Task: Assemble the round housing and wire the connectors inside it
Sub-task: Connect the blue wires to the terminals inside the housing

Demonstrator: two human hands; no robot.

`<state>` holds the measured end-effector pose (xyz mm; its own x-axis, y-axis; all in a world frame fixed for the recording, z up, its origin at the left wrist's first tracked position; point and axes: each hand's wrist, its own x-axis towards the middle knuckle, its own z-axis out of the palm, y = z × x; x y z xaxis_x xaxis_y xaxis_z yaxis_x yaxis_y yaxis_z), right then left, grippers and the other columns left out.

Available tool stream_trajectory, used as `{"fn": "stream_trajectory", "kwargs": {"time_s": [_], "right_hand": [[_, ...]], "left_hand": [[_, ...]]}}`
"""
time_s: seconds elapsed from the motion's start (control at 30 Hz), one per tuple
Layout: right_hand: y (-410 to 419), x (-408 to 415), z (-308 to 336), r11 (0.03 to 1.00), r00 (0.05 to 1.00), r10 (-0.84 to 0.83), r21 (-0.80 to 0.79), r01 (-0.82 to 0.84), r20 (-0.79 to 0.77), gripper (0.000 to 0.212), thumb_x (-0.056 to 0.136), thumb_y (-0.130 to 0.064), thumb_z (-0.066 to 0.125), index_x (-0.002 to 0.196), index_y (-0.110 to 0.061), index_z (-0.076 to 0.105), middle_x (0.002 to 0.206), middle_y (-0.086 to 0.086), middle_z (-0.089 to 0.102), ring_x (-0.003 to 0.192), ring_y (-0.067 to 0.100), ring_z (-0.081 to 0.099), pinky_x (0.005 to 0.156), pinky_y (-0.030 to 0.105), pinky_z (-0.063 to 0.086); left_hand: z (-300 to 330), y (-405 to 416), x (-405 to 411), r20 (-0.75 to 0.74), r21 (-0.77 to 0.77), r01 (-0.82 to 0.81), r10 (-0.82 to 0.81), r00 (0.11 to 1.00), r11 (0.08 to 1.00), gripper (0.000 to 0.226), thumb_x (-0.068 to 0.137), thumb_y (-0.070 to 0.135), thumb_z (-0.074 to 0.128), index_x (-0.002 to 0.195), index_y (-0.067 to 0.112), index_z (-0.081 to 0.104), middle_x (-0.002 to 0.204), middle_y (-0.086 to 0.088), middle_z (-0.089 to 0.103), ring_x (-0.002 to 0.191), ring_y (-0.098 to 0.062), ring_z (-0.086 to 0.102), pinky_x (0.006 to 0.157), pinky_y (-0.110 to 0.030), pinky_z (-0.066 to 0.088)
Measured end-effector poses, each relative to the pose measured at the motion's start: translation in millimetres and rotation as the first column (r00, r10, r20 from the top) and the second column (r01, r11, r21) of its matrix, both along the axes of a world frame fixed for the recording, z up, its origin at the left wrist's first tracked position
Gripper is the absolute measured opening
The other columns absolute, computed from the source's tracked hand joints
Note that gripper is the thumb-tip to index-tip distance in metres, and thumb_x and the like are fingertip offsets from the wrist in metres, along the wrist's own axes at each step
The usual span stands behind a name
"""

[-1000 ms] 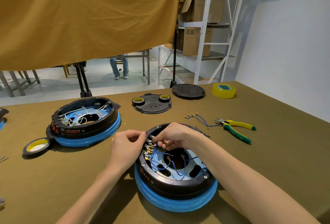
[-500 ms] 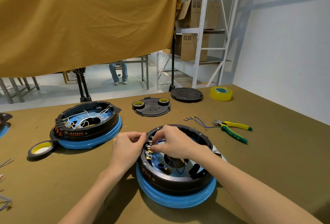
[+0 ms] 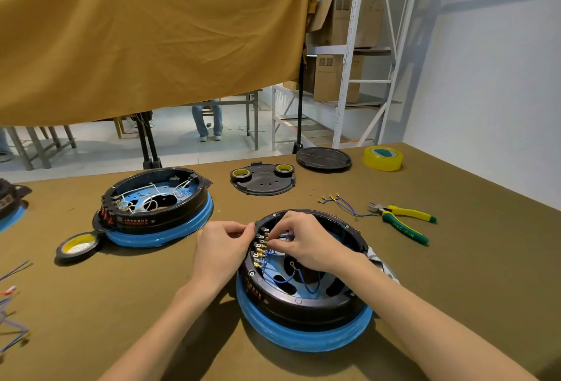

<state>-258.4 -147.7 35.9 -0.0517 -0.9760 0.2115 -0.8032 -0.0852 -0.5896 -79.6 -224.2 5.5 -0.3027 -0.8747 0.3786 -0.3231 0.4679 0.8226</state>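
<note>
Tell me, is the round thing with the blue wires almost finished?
Not yet. Done: several blue wires already run from the terminal row into the near housing. In hand: the right hand pinches a wire at the terminals while the left hand grips the rim outside. Left: spare wires lie by the pliers, and the black lids are still off.

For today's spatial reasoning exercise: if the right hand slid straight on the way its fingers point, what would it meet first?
Probably the row of brass terminals on the near housing wall; the right hand points left at them, with the left hand just beyond outside the rim. Depth is unclear.
</note>
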Motion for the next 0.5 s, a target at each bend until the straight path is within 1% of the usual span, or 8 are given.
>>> {"fn": "stream_trajectory", "kwargs": {"time_s": [0.1,0.13,0.2,0.3,0.4,0.5], "right_hand": [[0.3,3.1,0.6,1.000,0.999,-0.018,0.003,0.018,-0.033,0.015,0.095,-0.032,0.072,0.105,-0.023,0.078,0.108,-0.007,0.063,0.104,0.010,0.057,0.095,0.036,0.051],[0.5,4.2,0.9,1.000,0.998,-0.026,0.004,0.027,-0.049,0.015,0.095,-0.033,0.072,0.104,-0.023,0.078,0.108,-0.006,0.062,0.104,0.011,0.058,0.095,0.039,0.052],[1.0,6.6,1.7,0.999,0.996,-0.038,0.000,0.038,-0.081,0.015,0.095,-0.034,0.071,0.104,-0.024,0.077,0.108,-0.007,0.062,0.102,0.013,0.058,0.093,0.043,0.052],[1.6,11.0,2.8,0.999,0.990,-0.054,-0.012,0.053,-0.129,0.014,0.096,-0.036,0.069,0.103,-0.025,0.075,0.108,-0.006,0.061,0.097,0.014,0.059,0.090,0.045,0.053],[2.4,12.3,3.2,0.998,0.987,-0.054,-0.015,0.053,-0.153,0.014,0.097,-0.036,0.068,0.104,-0.026,0.075,0.109,-0.006,0.061,0.098,0.014,0.058,0.090,0.045,0.052],[2.8,9.5,3.3,1.000,0.992,-0.029,0.000,0.029,-0.122,0.016,0.097,-0.032,0.069,0.107,-0.022,0.076,0.110,-0.005,0.061,0.100,0.015,0.058,0.092,0.045,0.052]], "left_hand": [[-0.8,-0.4,0.0,-0.005,0.013,-0.006,0.006,1.000,1.000,0.015,0.094,0.036,0.071,0.089,0.027,0.083,0.072,0.022,0.074,0.073,0.004,0.070,0.064,-0.020,0.057],[-1.1,-0.3,-0.2,-0.006,0.015,-0.006,0.007,1.000,1.000,0.016,0.094,0.035,0.070,0.088,0.028,0.082,0.072,0.022,0.074,0.073,0.004,0.070,0.063,-0.019,0.056],[-1.5,0.4,-0.5,-0.011,0.023,-0.004,0.004,1.000,1.000,0.017,0.095,0.035,0.070,0.083,0.031,0.081,0.070,0.023,0.073,0.071,0.005,0.070,0.057,-0.013,0.052],[-1.1,2.7,-1.5,-0.043,0.064,0.002,0.001,0.999,0.998,0.020,0.096,0.034,0.068,0.079,0.035,0.079,0.070,0.020,0.074,0.070,0.004,0.070,0.054,-0.012,0.050],[-1.9,4.3,-1.1,-0.045,0.091,0.012,-0.008,0.999,0.996,0.021,0.097,0.036,0.067,0.079,0.035,0.078,0.070,0.018,0.075,0.071,0.003,0.071,0.057,-0.016,0.052],[-0.9,4.8,0.5,-0.064,0.129,0.025,-0.016,0.998,0.991,0.021,0.097,0.036,0.067,0.083,0.031,0.081,0.072,0.016,0.076,0.071,0.000,0.072,0.062,-0.025,0.057]]}}
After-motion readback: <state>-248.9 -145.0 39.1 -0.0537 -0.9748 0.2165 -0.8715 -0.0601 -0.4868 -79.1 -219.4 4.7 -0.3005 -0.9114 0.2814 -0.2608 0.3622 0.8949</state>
